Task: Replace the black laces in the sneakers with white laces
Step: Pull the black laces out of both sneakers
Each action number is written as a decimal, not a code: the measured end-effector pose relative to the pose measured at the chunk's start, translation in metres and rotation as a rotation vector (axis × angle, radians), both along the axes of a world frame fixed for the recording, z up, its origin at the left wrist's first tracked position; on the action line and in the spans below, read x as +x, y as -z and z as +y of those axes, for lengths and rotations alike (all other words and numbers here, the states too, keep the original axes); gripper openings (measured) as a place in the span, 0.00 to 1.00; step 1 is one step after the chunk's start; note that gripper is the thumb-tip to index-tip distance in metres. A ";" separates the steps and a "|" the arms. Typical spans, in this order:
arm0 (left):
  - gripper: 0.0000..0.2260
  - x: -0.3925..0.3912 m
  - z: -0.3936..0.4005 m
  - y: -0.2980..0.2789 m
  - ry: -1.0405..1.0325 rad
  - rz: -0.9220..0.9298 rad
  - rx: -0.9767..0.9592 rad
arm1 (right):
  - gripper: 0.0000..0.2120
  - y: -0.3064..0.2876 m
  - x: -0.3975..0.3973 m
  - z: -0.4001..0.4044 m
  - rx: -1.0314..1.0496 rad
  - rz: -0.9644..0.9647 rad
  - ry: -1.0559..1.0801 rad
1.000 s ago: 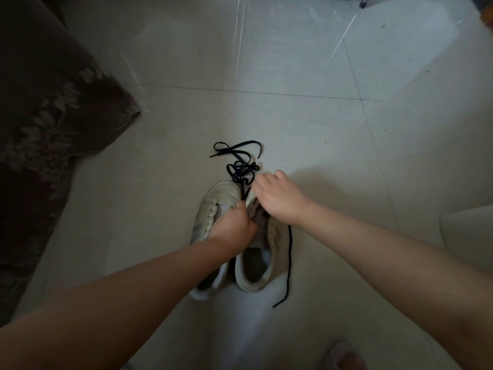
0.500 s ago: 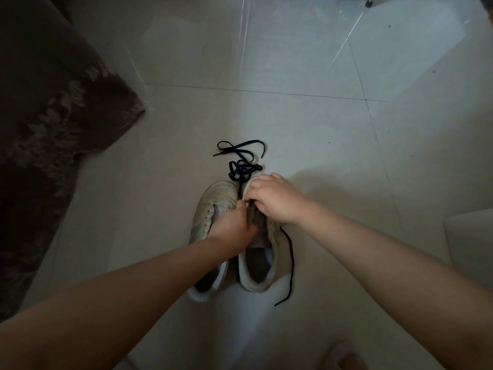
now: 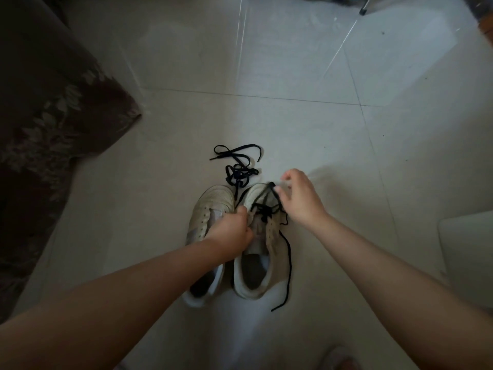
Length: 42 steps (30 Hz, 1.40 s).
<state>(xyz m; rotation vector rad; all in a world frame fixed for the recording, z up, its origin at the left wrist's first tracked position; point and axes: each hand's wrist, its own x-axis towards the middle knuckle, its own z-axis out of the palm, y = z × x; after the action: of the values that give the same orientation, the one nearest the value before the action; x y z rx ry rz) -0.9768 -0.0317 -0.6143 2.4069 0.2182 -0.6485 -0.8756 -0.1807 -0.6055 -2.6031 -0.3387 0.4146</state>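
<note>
Two white sneakers stand side by side on the tiled floor, toes pointing away from me. The left sneaker [image 3: 206, 209] has bare eyelets. A loose black lace [image 3: 236, 160] lies tangled just beyond the toes. My left hand [image 3: 230, 232] grips the inner edge of the right sneaker [image 3: 262, 265] near its tongue. My right hand [image 3: 298, 196] is raised above that shoe's toe and pinches a loop of its black lace [image 3: 268, 194], drawn up from the eyelets. The lace's free end [image 3: 286, 265] trails down the shoe's right side onto the floor.
A dark patterned fabric [image 3: 45, 124] covers the floor and left side. A pale flat object [image 3: 466, 247] lies at the right edge. A foot [image 3: 337, 359] shows at the bottom. Metal legs [image 3: 364, 6] stand at the far top.
My right hand has lifted up and to the right off the shoe, pulling a loop of black lace out with it. My left hand has stayed on the shoe.
</note>
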 end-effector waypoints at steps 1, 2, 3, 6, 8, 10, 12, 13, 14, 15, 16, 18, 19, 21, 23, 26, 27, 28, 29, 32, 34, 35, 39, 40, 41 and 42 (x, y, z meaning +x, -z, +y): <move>0.06 0.000 -0.001 0.001 0.007 -0.006 -0.001 | 0.21 -0.001 -0.004 0.002 -0.023 -0.091 -0.155; 0.06 0.001 -0.001 0.001 0.009 -0.013 -0.005 | 0.25 -0.002 -0.007 0.007 -0.038 -0.147 -0.303; 0.06 0.001 -0.001 0.002 0.008 -0.020 -0.011 | 0.26 -0.005 -0.009 0.013 -0.068 -0.169 -0.431; 0.11 0.001 -0.001 0.002 -0.004 -0.029 -0.043 | 0.22 -0.005 -0.015 0.029 -0.296 -0.178 -0.698; 0.13 0.000 0.000 0.002 -0.011 -0.033 -0.063 | 0.19 -0.002 -0.016 0.031 -0.392 -0.208 -0.726; 0.14 -0.001 0.000 0.002 -0.016 -0.042 -0.058 | 0.20 -0.003 -0.019 0.031 -0.369 -0.213 -0.706; 0.19 -0.001 0.000 0.004 -0.016 -0.047 -0.038 | 0.25 -0.005 -0.024 0.033 -0.328 -0.203 -0.720; 0.22 -0.001 0.000 0.004 -0.017 -0.047 -0.032 | 0.28 -0.005 -0.025 0.033 -0.318 -0.200 -0.732; 0.23 -0.002 0.000 0.005 -0.018 -0.047 -0.033 | 0.29 -0.006 -0.025 0.033 -0.316 -0.191 -0.735; 0.22 -0.001 -0.001 0.005 -0.019 -0.048 -0.041 | 0.28 -0.008 -0.023 0.033 -0.321 -0.181 -0.728; 0.20 -0.001 -0.001 0.005 -0.020 -0.050 -0.050 | 0.25 -0.008 -0.021 0.033 -0.339 -0.169 -0.726; 0.16 -0.001 -0.001 0.004 -0.028 -0.049 -0.065 | 0.19 -0.009 -0.018 0.033 -0.389 -0.154 -0.736; 0.15 0.000 -0.001 0.004 -0.029 -0.048 -0.065 | 0.18 -0.010 -0.018 0.033 -0.403 -0.160 -0.739; 0.13 0.000 -0.001 0.005 -0.027 -0.048 -0.059 | 0.17 -0.008 -0.019 0.033 -0.401 -0.169 -0.734; 0.11 -0.001 0.000 0.005 -0.029 -0.045 -0.064 | 0.17 -0.009 -0.018 0.031 -0.338 -0.115 -0.678; 0.12 -0.002 0.000 0.003 -0.031 -0.048 -0.071 | 0.15 -0.012 -0.015 0.030 -0.204 0.019 -0.515; 0.13 -0.002 0.000 0.003 -0.033 -0.048 -0.072 | 0.14 -0.012 -0.016 0.029 -0.178 0.037 -0.485; 0.13 -0.001 0.000 0.002 -0.032 -0.047 -0.070 | 0.13 -0.011 -0.017 0.029 -0.182 0.038 -0.474; 0.13 -0.001 0.000 0.002 -0.027 -0.044 -0.066 | 0.12 -0.008 -0.018 0.031 -0.200 0.019 -0.474; 0.12 -0.001 -0.002 0.002 0.006 -0.027 -0.019 | 0.07 -0.004 -0.020 0.036 -0.139 0.018 -0.394; 0.12 0.000 -0.006 0.002 0.056 -0.013 0.059 | 0.06 -0.013 -0.012 0.041 0.163 0.161 -0.054; 0.11 0.000 -0.008 0.002 0.069 -0.010 0.087 | 0.06 -0.022 -0.004 0.042 0.345 0.256 0.176; 0.11 0.000 -0.009 0.001 0.067 0.001 0.104 | 0.09 -0.034 0.024 0.031 0.574 0.393 0.618; 0.11 0.000 -0.008 0.000 0.062 0.005 0.097 | 0.10 -0.030 0.023 0.029 0.509 0.337 0.610; 0.11 -0.001 -0.007 0.000 0.057 0.004 0.089 | 0.13 -0.027 0.018 0.027 0.417 0.235 0.573; 0.11 -0.001 -0.007 0.000 0.053 -0.001 0.083 | 0.15 -0.023 0.011 0.025 0.331 0.103 0.481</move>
<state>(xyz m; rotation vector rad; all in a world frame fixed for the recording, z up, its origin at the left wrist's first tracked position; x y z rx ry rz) -0.9777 -0.0386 -0.6139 2.5002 0.1857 -0.6745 -0.8647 -0.1555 -0.5829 -2.2290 0.2362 0.2901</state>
